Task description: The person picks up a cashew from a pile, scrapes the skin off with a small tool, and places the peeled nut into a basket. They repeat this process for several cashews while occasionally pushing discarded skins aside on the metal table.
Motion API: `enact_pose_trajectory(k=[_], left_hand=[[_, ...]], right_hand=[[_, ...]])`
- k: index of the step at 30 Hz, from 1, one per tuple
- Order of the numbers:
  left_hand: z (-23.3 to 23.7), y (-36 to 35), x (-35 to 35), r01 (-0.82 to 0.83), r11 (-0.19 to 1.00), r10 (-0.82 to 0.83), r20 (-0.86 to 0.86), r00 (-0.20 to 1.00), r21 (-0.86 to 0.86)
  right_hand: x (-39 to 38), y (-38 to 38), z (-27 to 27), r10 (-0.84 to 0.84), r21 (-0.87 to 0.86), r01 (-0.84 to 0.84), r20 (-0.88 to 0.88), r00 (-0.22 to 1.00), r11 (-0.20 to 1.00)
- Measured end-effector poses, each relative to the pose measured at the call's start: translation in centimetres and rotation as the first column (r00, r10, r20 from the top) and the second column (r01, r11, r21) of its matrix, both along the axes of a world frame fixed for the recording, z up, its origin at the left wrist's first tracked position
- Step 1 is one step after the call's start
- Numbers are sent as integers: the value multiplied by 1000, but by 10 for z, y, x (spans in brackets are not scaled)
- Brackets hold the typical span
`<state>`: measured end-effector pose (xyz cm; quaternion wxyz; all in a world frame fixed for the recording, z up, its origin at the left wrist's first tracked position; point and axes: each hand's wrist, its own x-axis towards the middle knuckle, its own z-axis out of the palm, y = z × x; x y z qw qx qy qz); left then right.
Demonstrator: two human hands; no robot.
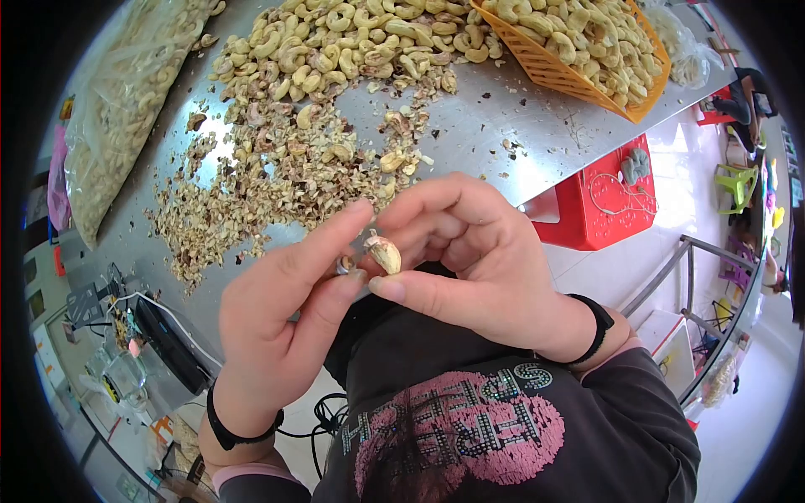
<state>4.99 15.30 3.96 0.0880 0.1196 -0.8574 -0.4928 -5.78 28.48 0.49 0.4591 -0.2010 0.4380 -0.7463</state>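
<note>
A single cashew nut [385,254], pale with a reddish-brown patch of skin at its upper end, is pinched in my right hand [482,260]. The right thumb presses its lower side while the other fingers curl behind it. Close against it on the left is my left hand [289,289], thumb and index finger curved toward the nut. A small greyish, shiny thing [345,265] shows between the left fingers; its kind is mostly hidden. Both hands are above the front edge of the metal table, just below a spread of peeled skins and nut crumbs [285,180].
A heap of cashews [352,42] lies on the metal table [470,142]. An orange basket [549,74] full of cashews stands at right, a clear bag of nuts [126,109] at left. Beyond the table's right edge is a red stool [597,216] with a cord on it.
</note>
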Motion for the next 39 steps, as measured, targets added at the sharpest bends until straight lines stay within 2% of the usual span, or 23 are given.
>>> enact_pose_trajectory(k=[4,6,10,12,13,15,16,18,19,22,24,25,27,28,30,33,36,39], left_hand=[[0,-1,0,39,999,-39,11,999,-20],[-2,-2,-1,85,992,-90,-49,995,-92],[2,-1,-1,103,977,-106,-7,994,-187],[0,-1,-1,89,965,-101,-36,994,-247],[-1,-1,0,89,965,-100,-36,994,-247],[-3,0,4,6,996,-10,42,999,87],[-2,1,5,7,996,-10,41,999,87],[0,2,6,-92,951,58,122,991,296],[3,2,6,-92,951,58,122,991,296],[7,2,4,-86,970,45,178,983,228],[4,1,3,22,995,-28,64,998,98],[4,1,3,22,995,-28,64,998,98],[4,1,3,26,999,-27,75,997,23],[3,1,3,26,999,-27,75,997,23],[-1,-1,3,57,995,-57,-3,998,-76],[8,0,2,86,987,-80,50,996,-138],[4,4,2,63,986,-64,-1,998,-153],[7,4,2,86,972,-85,15,996,-221]], right_hand=[[0,1,-3,5,-8,-5,-25,1000,1000],[0,1,-4,13,-31,-15,-63,998,999],[1,2,-3,-11,-19,10,-101,995,1000],[1,3,-4,-7,-24,1,-234,972,1000],[1,3,-4,-6,-24,1,-233,972,1000],[0,2,-5,-11,-30,5,-231,973,1000],[0,2,-5,-12,-30,5,-231,973,1000],[-1,3,-4,-10,-31,3,-239,971,1000],[0,2,-4,-11,-31,3,-239,971,1000],[1,2,-3,-46,19,52,-240,970,998],[0,1,-5,-24,25,33,-286,958,999],[0,1,-6,-24,25,33,-286,958,999],[-1,1,-7,12,-19,-15,-139,990,1000],[-1,1,-7,12,-19,-15,-138,990,1000],[-2,0,-5,55,-26,-56,-33,998,998],[-3,1,-4,83,-48,-82,29,996,996],[-2,1,-4,77,-60,-72,83,994,996],[-2,1,-6,48,-66,-47,19,999,997]])
